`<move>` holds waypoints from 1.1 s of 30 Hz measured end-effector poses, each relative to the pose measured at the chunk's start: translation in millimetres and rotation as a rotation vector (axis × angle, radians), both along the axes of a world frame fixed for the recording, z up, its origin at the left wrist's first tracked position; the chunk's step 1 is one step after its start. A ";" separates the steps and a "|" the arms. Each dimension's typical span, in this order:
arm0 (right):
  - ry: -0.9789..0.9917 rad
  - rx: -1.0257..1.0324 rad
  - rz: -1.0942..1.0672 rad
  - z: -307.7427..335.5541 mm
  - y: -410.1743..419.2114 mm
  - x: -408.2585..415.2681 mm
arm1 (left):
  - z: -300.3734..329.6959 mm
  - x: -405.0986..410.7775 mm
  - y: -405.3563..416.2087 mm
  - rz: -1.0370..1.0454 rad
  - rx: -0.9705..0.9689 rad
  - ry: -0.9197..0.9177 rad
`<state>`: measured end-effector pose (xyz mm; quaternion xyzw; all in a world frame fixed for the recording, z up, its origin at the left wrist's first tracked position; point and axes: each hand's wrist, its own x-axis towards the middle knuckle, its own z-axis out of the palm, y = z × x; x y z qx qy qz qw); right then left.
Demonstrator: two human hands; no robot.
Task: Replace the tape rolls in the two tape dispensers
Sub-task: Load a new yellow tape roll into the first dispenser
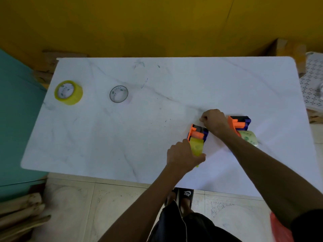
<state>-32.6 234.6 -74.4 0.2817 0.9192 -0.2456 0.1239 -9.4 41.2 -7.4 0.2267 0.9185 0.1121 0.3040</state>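
Note:
Two orange-and-blue tape dispensers lie on the white marble-patterned table [157, 137]. The nearer dispenser [197, 132] carries a yellow tape roll [196, 146]; my left hand [182, 157] grips that roll and the dispenser's rear. My right hand [214, 121] is closed, pinching the tape end just past this dispenser's front. The second dispenser [240, 123] lies to the right, behind my right wrist, holding a clear greenish roll [249, 137]. Far left on the table, a thick yellow tape roll [69, 92] lies flat, and a nearly spent clear roll [118, 94] lies beside it.
A teal surface [17, 119] borders the table's left side. A white dotted object [312, 84] sits beyond the right edge. Wooden pieces [19, 212] lie on the tiled floor at lower left. A yellow wall rises behind the table.

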 end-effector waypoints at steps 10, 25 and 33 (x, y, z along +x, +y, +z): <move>0.051 -0.007 -0.013 -5.9 -1.0 -0.9 | -0.5 2.8 8.6 0.044 0.023 0.029; 0.245 -0.098 0.069 -11.6 -20.0 -7.4 | -11.6 -7.5 -4.3 -0.095 0.022 0.045; 0.082 0.074 0.146 -10.9 4.6 7.1 | -12.7 -5.5 -6.2 -0.035 0.031 0.032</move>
